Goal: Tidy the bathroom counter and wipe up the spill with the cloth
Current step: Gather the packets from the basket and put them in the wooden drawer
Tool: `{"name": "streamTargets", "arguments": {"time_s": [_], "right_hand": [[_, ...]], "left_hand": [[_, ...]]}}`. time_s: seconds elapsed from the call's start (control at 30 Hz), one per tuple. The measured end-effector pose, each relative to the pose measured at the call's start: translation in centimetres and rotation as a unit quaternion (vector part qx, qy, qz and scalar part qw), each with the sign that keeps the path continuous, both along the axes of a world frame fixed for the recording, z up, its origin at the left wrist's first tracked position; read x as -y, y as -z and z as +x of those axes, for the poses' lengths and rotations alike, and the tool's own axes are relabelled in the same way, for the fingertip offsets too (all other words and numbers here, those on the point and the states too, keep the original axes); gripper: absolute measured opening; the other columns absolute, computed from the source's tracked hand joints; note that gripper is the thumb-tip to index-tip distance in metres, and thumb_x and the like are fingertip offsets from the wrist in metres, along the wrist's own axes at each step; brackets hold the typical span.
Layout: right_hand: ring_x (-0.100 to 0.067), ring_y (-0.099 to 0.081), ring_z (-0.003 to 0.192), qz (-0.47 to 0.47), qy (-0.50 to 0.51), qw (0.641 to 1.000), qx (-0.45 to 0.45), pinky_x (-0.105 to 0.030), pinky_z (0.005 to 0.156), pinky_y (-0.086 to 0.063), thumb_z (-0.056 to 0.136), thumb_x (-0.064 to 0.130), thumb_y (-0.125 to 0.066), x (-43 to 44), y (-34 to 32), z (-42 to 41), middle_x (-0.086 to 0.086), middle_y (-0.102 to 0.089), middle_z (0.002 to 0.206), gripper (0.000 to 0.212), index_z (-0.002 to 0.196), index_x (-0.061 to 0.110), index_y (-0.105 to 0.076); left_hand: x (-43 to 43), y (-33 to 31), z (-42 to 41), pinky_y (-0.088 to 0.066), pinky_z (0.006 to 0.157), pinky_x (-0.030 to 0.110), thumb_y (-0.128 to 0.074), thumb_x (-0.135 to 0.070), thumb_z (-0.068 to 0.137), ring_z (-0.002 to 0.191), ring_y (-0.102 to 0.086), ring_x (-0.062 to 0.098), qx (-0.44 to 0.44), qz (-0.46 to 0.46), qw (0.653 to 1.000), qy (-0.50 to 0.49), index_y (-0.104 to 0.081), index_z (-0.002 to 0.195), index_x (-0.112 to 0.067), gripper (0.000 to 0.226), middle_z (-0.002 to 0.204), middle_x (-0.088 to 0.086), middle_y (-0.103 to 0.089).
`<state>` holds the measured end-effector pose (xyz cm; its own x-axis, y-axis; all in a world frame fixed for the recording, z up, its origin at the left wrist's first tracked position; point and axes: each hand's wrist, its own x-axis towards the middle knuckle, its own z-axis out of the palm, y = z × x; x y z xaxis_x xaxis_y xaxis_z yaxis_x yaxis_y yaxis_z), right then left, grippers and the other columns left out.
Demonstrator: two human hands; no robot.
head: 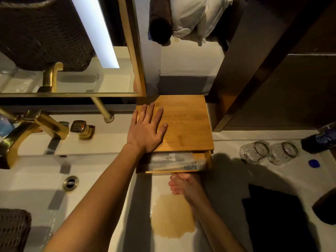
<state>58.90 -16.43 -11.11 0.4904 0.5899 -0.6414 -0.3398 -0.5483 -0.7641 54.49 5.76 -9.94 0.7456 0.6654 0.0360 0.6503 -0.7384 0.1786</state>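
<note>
A wooden box (185,131) with an engraved lid stands on the white counter (227,182) against the back wall. My left hand (147,128) lies flat on its lid, fingers spread. The box's drawer (174,163) is partly pulled out and holds wrapped toiletries. My right hand (183,184) touches the drawer's front edge with its fingers curled. A tan spill (172,215) lies on the counter just in front of the box, under my right forearm. A dark cloth (272,215) lies on the counter to the right.
Two upturned glasses (269,151) stand right of the box, with a blue bottle cap (314,163) and a dark bottle (320,140) beyond. A gold faucet (32,128) and the sink drain (70,183) are on the left. A woven basket (14,230) sits lower left.
</note>
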Motion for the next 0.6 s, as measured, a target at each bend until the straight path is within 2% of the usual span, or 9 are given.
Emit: {"name": "streamTargets", "arguments": {"time_s": [0.2,0.37,0.5,0.6], "right_hand": [[-0.016,-0.077,0.076,-0.028,0.047,0.998,-0.041,-0.029,0.071,-0.063,0.095,0.019,-0.067,-2.7,0.8,1.0,0.000,-0.077,0.081,0.008,0.089,0.015,-0.072],[-0.022,-0.075,0.076,-0.011,0.057,0.998,-0.034,-0.028,0.067,-0.062,0.093,0.016,-0.069,-3.7,0.8,1.9,-0.012,-0.076,0.086,0.012,0.095,0.005,-0.073],[-0.021,-0.073,0.072,0.023,0.052,0.998,-0.038,-0.026,0.065,-0.061,0.093,0.013,-0.068,-4.3,0.7,2.4,-0.010,-0.074,0.079,0.013,0.081,0.011,-0.072],[-0.023,-0.073,0.075,0.023,0.045,0.999,-0.019,-0.030,0.069,-0.061,0.094,0.015,-0.068,-4.8,1.2,2.8,-0.010,-0.074,0.078,0.014,0.081,0.012,-0.073]], "left_hand": [[0.0,-0.1,0.1,-0.002,0.126,0.052,-0.011,-0.063,0.100,0.157,0.000,0.025,-0.001,0.006,1.000,-0.005,-0.011,0.159,-0.031,0.067,0.170,0.003,-0.006],[0.1,-0.1,0.1,0.000,0.127,0.050,-0.011,-0.063,0.100,0.157,0.000,0.025,0.000,0.005,1.000,-0.005,-0.011,0.160,-0.031,0.068,0.170,0.003,-0.006],[0.0,0.0,0.1,0.000,0.127,0.050,-0.007,-0.065,0.099,0.157,0.001,0.025,-0.006,0.005,1.000,-0.005,-0.009,0.160,-0.032,0.070,0.170,0.002,-0.005],[0.0,0.0,0.1,0.000,0.127,0.051,-0.007,-0.065,0.098,0.157,0.002,0.025,-0.005,0.002,1.000,-0.003,-0.009,0.160,-0.032,0.070,0.170,0.002,-0.004]]}}
